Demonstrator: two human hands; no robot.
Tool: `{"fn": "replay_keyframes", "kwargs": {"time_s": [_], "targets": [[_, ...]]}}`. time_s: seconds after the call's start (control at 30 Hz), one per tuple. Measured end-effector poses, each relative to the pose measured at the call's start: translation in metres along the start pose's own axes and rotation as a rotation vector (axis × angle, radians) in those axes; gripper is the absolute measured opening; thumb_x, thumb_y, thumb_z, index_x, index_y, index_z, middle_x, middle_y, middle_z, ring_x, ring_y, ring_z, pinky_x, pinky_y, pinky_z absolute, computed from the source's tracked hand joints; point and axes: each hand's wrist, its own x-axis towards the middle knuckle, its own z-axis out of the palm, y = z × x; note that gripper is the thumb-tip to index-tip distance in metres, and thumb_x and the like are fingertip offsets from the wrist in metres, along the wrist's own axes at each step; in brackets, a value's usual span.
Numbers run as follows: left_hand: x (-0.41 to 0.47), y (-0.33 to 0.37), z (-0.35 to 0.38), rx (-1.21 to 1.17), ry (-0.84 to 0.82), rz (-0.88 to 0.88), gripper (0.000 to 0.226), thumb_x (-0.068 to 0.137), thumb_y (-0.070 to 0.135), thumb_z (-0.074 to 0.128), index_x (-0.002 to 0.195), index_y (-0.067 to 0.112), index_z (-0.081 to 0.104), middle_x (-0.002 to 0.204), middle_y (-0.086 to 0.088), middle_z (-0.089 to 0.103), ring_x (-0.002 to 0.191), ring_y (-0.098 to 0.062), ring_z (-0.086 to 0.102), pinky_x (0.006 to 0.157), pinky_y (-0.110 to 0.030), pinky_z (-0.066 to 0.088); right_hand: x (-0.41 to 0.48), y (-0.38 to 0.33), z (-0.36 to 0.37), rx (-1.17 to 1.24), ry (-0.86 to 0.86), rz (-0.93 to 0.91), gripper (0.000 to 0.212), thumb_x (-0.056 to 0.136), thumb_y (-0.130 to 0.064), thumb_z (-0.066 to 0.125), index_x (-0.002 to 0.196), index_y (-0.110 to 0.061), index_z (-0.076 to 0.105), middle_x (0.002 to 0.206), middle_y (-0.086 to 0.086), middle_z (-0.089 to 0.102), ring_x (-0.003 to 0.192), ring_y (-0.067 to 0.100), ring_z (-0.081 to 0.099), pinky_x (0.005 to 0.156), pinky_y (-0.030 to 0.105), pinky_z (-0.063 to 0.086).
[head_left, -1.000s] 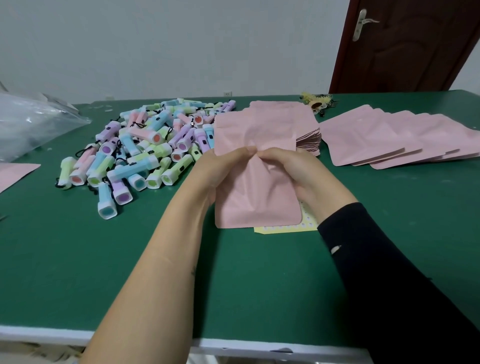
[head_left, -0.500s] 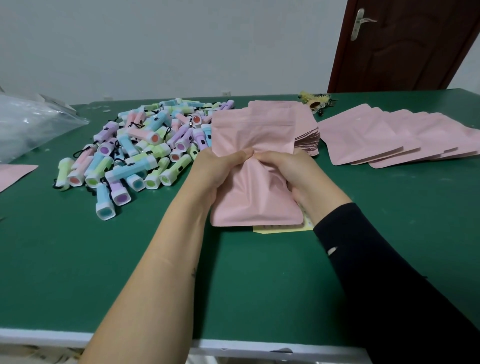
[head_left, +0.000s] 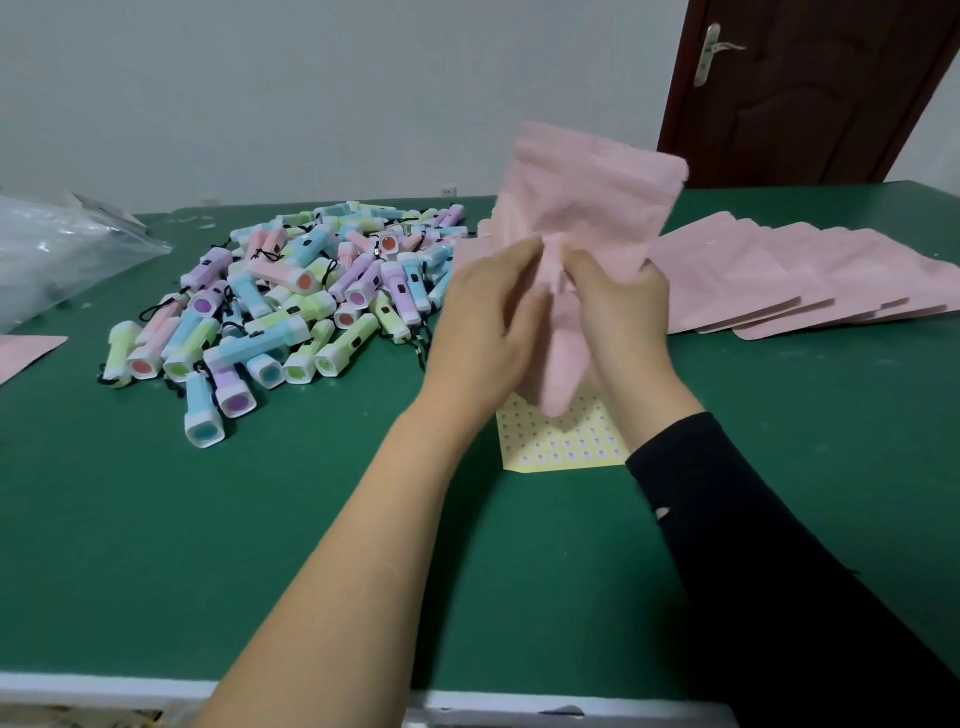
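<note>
**First inspector:** Your left hand (head_left: 483, 332) and your right hand (head_left: 623, 317) both grasp the pink pouch (head_left: 587, 208). The fingers of each are curled into its crumpled middle, and the two hands sit close together there.

**Second inspector:** Confirmed. You hold the pouch clear of the green table (head_left: 260, 545), tilted, with its wide upper end up against the pale wall. Its narrow lower end hangs just above the yellow sticker sheet (head_left: 561, 441). The pouch is blurred, so I cannot tell whether its mouth is sealed.

**First inspector:** The sticker sheet lies flat on the table between your wrists, partly covered by them. To your left a pile of pastel torches (head_left: 291, 312) lies near your left hand, apart from it.

**Second inspector:** To your right a row of pink pouches (head_left: 779, 280) lies overlapped and flat, just beside your right hand. A clear plastic bag (head_left: 62, 254) sits at the far left edge, well apart from your hands. Your right arm is in a black sleeve (head_left: 779, 571); your left forearm is bare.
</note>
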Motion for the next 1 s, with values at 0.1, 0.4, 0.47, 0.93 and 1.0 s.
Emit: {"fn": "replay_keyframes", "kwargs": {"time_s": [0.1,0.4,0.47,0.93,1.0], "targets": [[-0.002,0.002,0.003,-0.191,-0.120,-0.158,0.076,0.092,0.044,0.055,0.154,0.015,0.025,0.158,0.002,0.033,0.138,-0.001,0.033,0.109,-0.012,0.027,-0.008,-0.003,0.007,0.010,-0.299,-0.037,0.020,0.094,-0.037,0.061,0.091,-0.019,0.071,0.088,-0.008,0.074,0.087,0.007,0.069,0.084,0.033,0.057],[0.009,-0.012,-0.031,-1.153,-0.177,-0.574,0.035,0.088,0.026,0.058,0.113,0.002,0.064,0.115,-0.019,0.065,0.111,-0.029,0.063,0.104,-0.045,0.047,-0.021,-0.002,0.011,-0.411,-0.638,-0.316,0.042,0.105,-0.031,0.036,0.145,-0.018,0.044,0.148,-0.003,0.046,0.138,0.010,0.038,0.117,0.031,0.027],[0.008,-0.017,-0.032,-1.212,-0.228,-0.624,0.024,0.093,0.020,0.053,0.093,0.008,0.074,0.096,-0.013,0.071,0.092,-0.027,0.070,0.085,-0.037,0.057,-0.021,0.003,0.012,-0.595,-0.655,-0.443,0.045,0.103,-0.013,0.039,0.147,-0.017,0.037,0.150,-0.003,0.043,0.141,0.013,0.034,0.118,0.039,0.024],[0.005,-0.027,-0.044,-1.026,-0.376,-0.897,0.022,0.078,0.014,0.066,0.089,0.000,0.077,0.093,-0.012,0.075,0.081,-0.026,0.074,0.065,-0.033,0.060,0.013,0.016,-0.013,-0.147,-0.529,0.276,0.021,0.077,-0.016,0.080,0.096,-0.013,0.070,0.089,0.001,0.077,0.084,0.019,0.074,0.076,0.033,0.059],[0.007,-0.028,-0.044,-0.945,-0.334,-0.912,0.019,0.086,0.015,0.065,0.097,0.002,0.072,0.089,-0.009,0.075,0.077,-0.022,0.074,0.062,-0.030,0.059,0.014,0.018,-0.014,-0.162,-0.522,0.232,0.020,0.076,-0.014,0.081,0.094,-0.013,0.072,0.086,-0.001,0.077,0.079,0.016,0.074,0.067,0.027,0.058]]}}
